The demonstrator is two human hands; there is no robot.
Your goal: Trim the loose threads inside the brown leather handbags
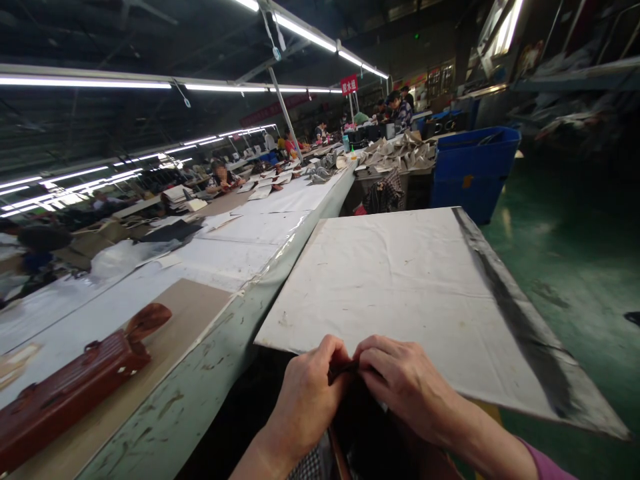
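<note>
Both hands are close together near the bottom middle, fingers pinched on a dark brown leather-like piece (345,368). My left hand (307,390) grips its left side, with the thumb and bent fingers pressed together. From the other side, my right hand (400,377) closes on the same piece, the fingertips of both hands almost touching. Below the hands the piece runs into dark shadow, so its full shape is hidden. Just beyond the fingers is the near edge of a white-covered board (390,280).
A long worktable (270,230) runs along the left, with a brown leather case (85,377) lying on a grey-brown sheet (195,303). Blue bins (473,173) stand on the green floor (560,233) at right. Fabric pieces (397,153) are heaped farther back, near several seated people.
</note>
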